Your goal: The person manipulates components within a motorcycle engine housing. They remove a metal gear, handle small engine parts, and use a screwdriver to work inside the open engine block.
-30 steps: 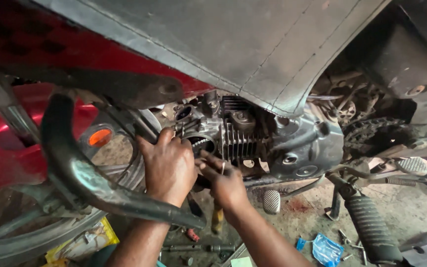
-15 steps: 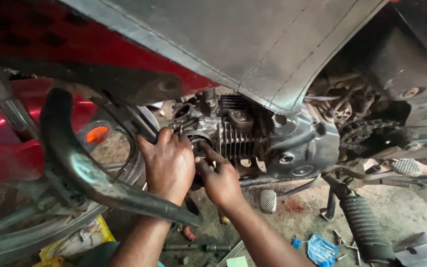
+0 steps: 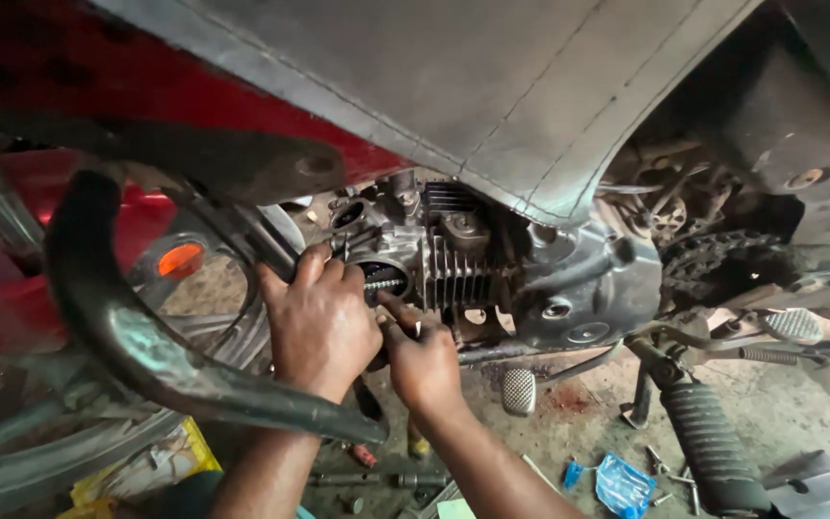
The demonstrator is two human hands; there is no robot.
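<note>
The motorcycle engine (image 3: 463,264), with its finned cylinder, sat under the grey seat cover (image 3: 492,96), and both hands worked at the round opening (image 3: 383,279) on its left end. The left hand (image 3: 319,322) lay against that opening, fingers curled over the engine's edge; whether its grip closed on anything could not be told. The right hand (image 3: 423,360) was just right of the left, touching it, its fingers pinched together at the opening's lower rim on something too small to make out. Left of the engine curved a black crash guard (image 3: 127,336), with an orange reflector (image 3: 181,259) behind it. Right of the engine hung the drive chain (image 3: 722,264). Below the engine, a blue plastic packet (image 3: 622,485) lay on the dirty floor (image 3: 578,413).
</note>
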